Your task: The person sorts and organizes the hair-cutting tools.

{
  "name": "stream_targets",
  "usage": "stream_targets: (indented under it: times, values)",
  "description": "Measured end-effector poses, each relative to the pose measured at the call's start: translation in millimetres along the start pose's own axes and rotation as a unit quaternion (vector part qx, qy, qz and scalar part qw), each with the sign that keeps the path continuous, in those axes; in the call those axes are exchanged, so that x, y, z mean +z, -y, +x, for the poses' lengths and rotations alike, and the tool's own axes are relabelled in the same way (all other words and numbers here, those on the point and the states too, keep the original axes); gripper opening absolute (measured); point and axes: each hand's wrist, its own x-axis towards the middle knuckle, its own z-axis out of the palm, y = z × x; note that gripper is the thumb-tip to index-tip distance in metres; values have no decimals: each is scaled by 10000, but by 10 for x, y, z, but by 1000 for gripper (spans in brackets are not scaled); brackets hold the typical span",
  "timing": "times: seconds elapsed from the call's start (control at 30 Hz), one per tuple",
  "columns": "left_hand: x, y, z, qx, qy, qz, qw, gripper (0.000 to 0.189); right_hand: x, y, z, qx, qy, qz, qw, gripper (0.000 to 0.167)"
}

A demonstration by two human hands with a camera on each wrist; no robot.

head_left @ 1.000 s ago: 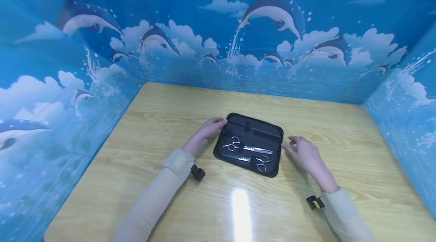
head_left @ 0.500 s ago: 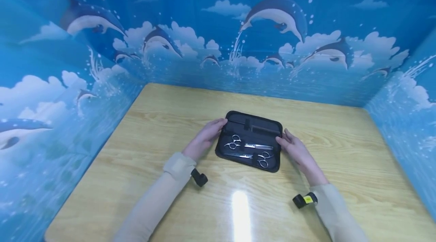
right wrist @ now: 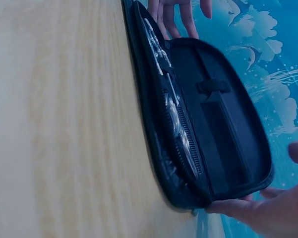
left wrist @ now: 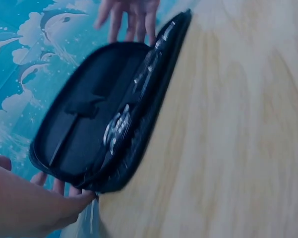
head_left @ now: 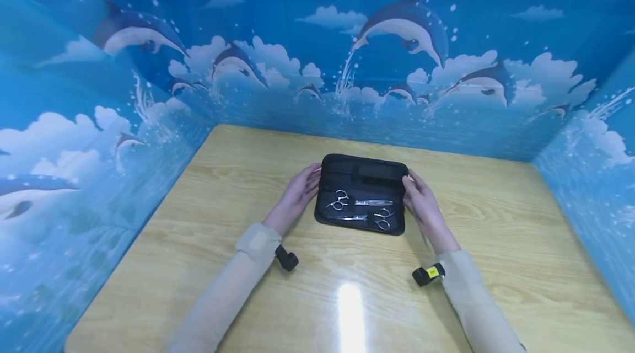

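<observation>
A black zip case (head_left: 359, 172) lies unfolded on the table, its far flap tilted up and its near half down. Two pairs of silver hairdressing scissors sit strapped in the near half: one upper pair (head_left: 338, 205) and one lower pair (head_left: 382, 224). A dark comb (right wrist: 225, 134) is tucked into the raised flap. My left hand (head_left: 299, 190) is at the case's left end, straight fingers behind and under the edge. At the right end, my right hand (head_left: 424, 201) touches the flap with extended fingers. Both thumbs stand off the case in the wrist views.
The case rests on a light wood-grain table (head_left: 238, 176). Blue dolphin-print walls (head_left: 278, 55) rise behind it and at both sides. A black camera (head_left: 286, 259) is strapped to the left wrist, another camera (head_left: 428, 274) to the right.
My right hand has come in leftward against the case's right end. The far flap has tilted up, and the case has shifted slightly away from me. My left hand's fingers have slid behind the left edge.
</observation>
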Motion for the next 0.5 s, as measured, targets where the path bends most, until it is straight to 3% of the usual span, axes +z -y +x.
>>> stream_targets:
  times: [0.2,0.5]
  values:
    - [-36,2,-10,0,28,533,9986,50,-44,-22,-56,-150,-185,183,9995,69]
    - [-51,37,-57,284,64,1324,9908,39,-153,-75,-155,-617,-53,-468,9970,65]
